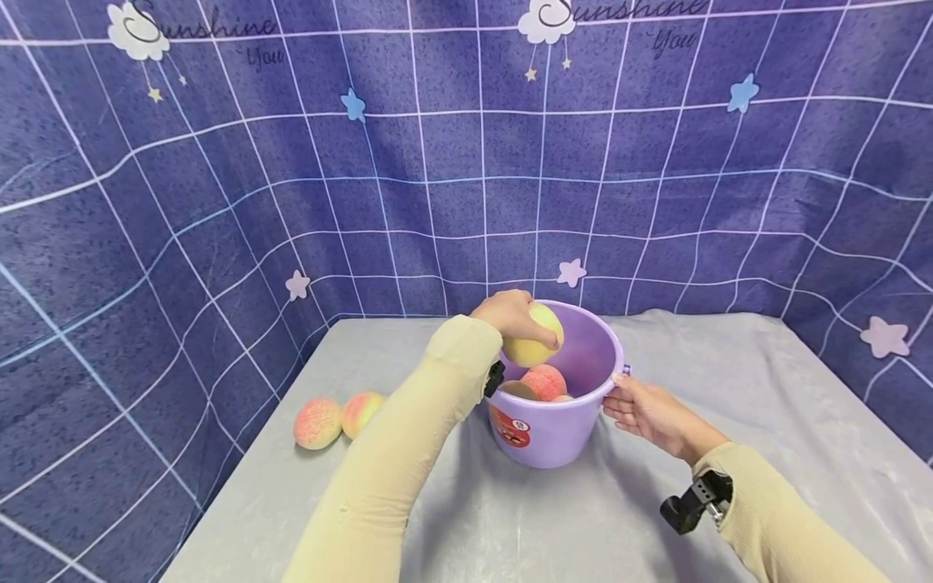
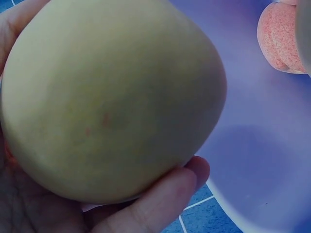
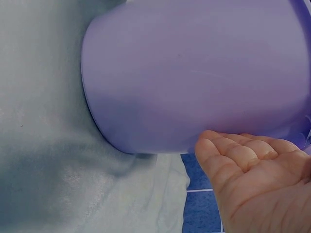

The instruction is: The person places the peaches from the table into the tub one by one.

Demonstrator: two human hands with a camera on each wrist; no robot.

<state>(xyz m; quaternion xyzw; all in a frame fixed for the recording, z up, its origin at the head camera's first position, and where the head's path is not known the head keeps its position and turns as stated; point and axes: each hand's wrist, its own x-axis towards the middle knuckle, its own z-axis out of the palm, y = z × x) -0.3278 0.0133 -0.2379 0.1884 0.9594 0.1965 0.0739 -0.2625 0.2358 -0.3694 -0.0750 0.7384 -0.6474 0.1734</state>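
My left hand [image 1: 513, 316] grips a pale yellow peach [image 1: 535, 336] over the left part of a purple bucket's mouth. Up close in the left wrist view, the peach [image 2: 116, 97] has a few tiny red specks, and fingers curl round its side. At the bucket [image 1: 547, 437], my right hand [image 1: 652, 413] holds the right edge, thumb on the rim and fingers against the outer wall. The right wrist view shows those fingers [image 3: 238, 150] beside the purple wall. Inside the bucket lie a pinkish-red peach [image 1: 544, 381] and a brownish round thing [image 1: 518, 389], partly hidden by the near rim.
Two red-and-yellow peaches, the outer peach [image 1: 317, 423] and the inner peach [image 1: 360, 413], lie left of my left forearm, which partly covers the inner one. A grey cloth [image 1: 510, 526] covers the table. Behind it hangs a blue checked curtain [image 1: 452, 202].
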